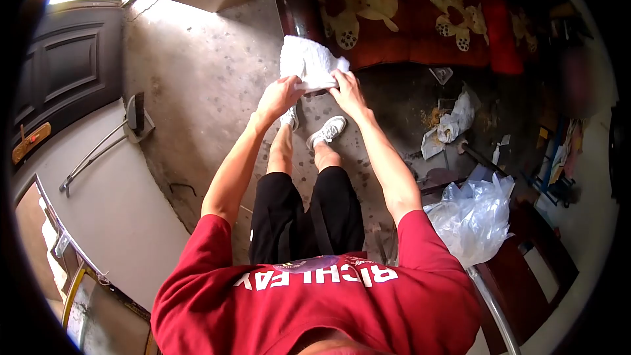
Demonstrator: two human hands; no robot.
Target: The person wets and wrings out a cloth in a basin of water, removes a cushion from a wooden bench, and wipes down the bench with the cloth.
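At far left stands a dark panelled door (69,59). Toward the middle, the left hand (280,97) grasps the near left edge of a white cloth (307,59) — stretched between both hands, above the grey floor (190,79) — and the right hand (348,94) pinches its right side. Farther right are a red couch (407,43) with animal designs and, nearer, a translucent plastic bag (476,217).

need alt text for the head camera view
The camera wearer's left hand and right hand hold a white textured cloth above a grey spotted floor. The wearer's red T-shirt and black shorts show below; a red seat with yellow animal figures is ahead, a crumpled clear plastic bag at right.
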